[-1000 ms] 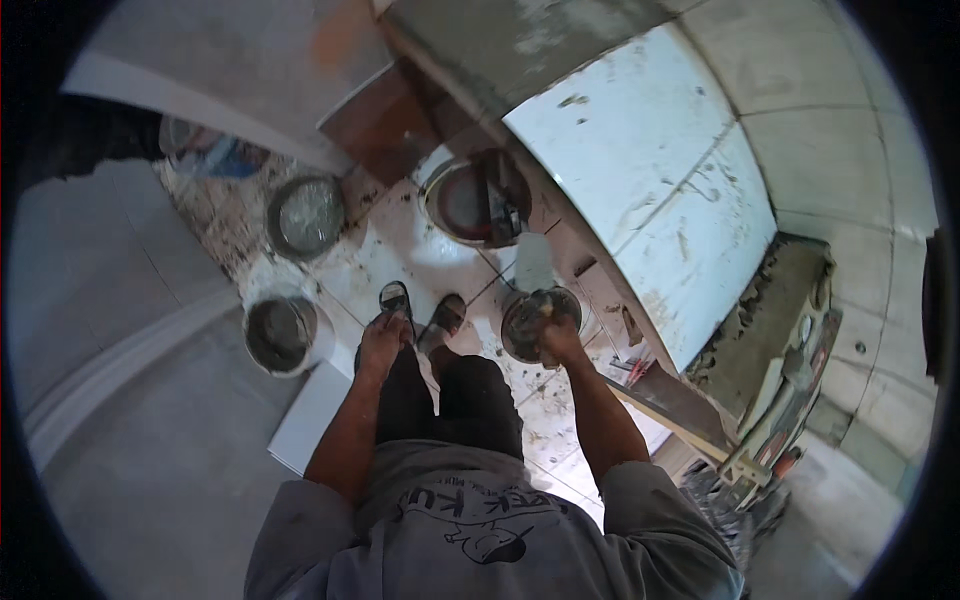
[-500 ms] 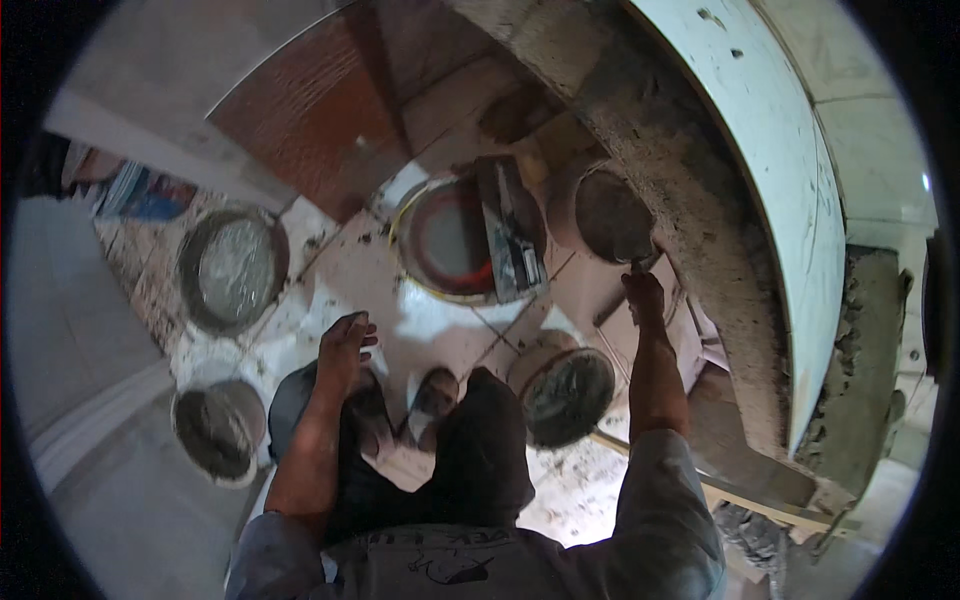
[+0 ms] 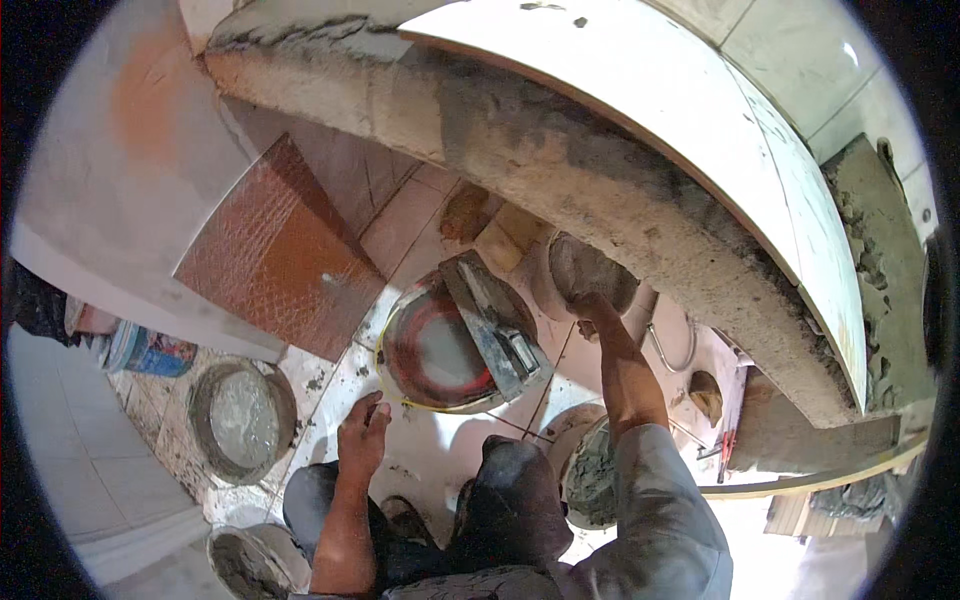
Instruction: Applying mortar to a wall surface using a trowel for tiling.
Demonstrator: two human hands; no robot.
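My right hand (image 3: pixel 592 308) reaches forward into a bucket of grey mortar (image 3: pixel 590 272) under the rough concrete ledge (image 3: pixel 600 190); what its fingers hold is hidden from me. My left hand (image 3: pixel 362 436) hovers with loose fingers over the tiled floor, just left of a red-lined basin (image 3: pixel 432 352). A flat metal trowel-like tool (image 3: pixel 492 326) lies across that basin. Another bucket of mortar (image 3: pixel 590 478) sits by my right elbow. My dark trousers and knee fill the lower middle.
A brown patterned tile (image 3: pixel 275 255) leans at the upper left. Two more mortar-crusted buckets (image 3: pixel 240 420) (image 3: pixel 248 566) stand at the lower left. A white tiled slab (image 3: pixel 700 110) tops the ledge. A wooden board (image 3: pixel 800 435) and small tools lie at the right.
My view has closed in on the ledge. My right hand has moved forward from beside the ledge into the far mortar bucket. My left hand has stayed near my knee.
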